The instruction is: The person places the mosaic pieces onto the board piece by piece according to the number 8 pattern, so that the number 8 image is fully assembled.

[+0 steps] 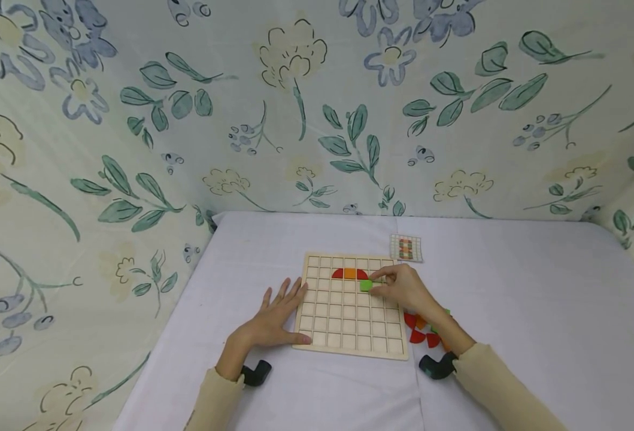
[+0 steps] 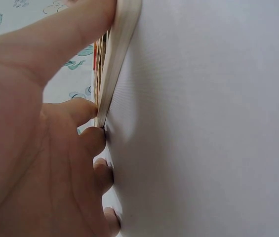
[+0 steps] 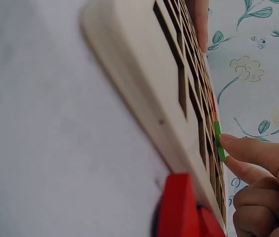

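A wooden grid board (image 1: 334, 311) lies on the white table. Near its top row sit two red pieces (image 1: 337, 273) with an orange piece (image 1: 351, 273) between them. My right hand (image 1: 405, 290) pinches a green square (image 1: 366, 286) just below the right red piece; in the right wrist view thumb and finger hold the green square (image 3: 219, 141) at the board's surface. My left hand (image 1: 273, 320) is spread at the board's left edge, thumb on the lower left corner; the left wrist view shows fingers touching the board's side (image 2: 114, 64).
Loose red (image 1: 417, 336), orange and green pieces lie right of the board, partly under my right forearm. A small patterned card (image 1: 406, 248) rests beyond the board's top right corner. Floral cloth (image 1: 295, 120) hangs behind the table.
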Motion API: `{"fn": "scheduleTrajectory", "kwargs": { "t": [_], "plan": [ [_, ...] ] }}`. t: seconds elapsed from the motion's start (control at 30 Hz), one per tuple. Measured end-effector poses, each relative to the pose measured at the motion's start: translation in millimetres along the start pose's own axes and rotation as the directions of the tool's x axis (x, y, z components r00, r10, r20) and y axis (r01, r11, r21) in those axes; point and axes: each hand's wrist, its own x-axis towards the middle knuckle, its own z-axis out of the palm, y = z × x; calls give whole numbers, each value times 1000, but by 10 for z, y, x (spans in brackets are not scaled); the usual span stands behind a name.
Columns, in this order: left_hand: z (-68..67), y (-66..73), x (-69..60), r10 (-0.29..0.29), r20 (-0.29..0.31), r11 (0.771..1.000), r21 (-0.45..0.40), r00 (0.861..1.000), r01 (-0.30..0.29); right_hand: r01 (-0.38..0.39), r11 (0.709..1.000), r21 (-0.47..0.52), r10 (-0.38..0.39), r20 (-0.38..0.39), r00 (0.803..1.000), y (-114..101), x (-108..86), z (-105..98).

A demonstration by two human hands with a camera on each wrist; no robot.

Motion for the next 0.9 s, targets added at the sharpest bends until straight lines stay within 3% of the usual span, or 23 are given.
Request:
{"fn": "scheduleTrajectory", "kwargs": {
  "t": [0.9],
  "plan": [
    [4,8,-15,19,-21,999,-28,1000,-19,-9,990,142,6,21,1000,80,29,91]
  ]
}}
